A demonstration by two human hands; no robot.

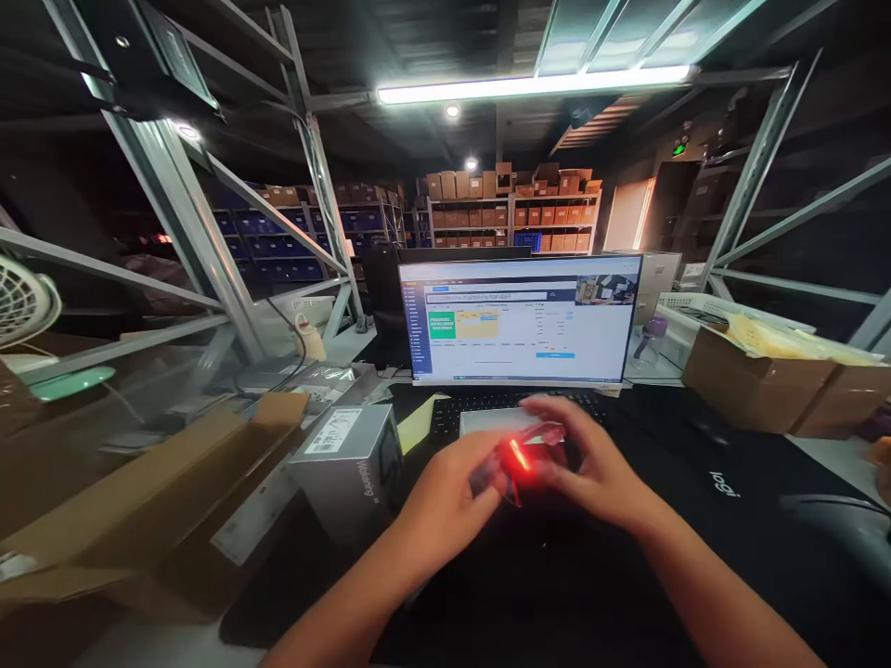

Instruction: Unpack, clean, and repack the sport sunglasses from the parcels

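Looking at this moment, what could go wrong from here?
The small object glowing red, blurred between the left hand and right hand, might slip onto the black desk mat. The grey cardboard box printed "Watering" stands near the left forearm, so a careless sweep could knock it over. The flat whitish box seems to lie over part of the black keyboard and could press its keys.

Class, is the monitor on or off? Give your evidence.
On: the monitor glows a pale white, with green and yellow areas showing.
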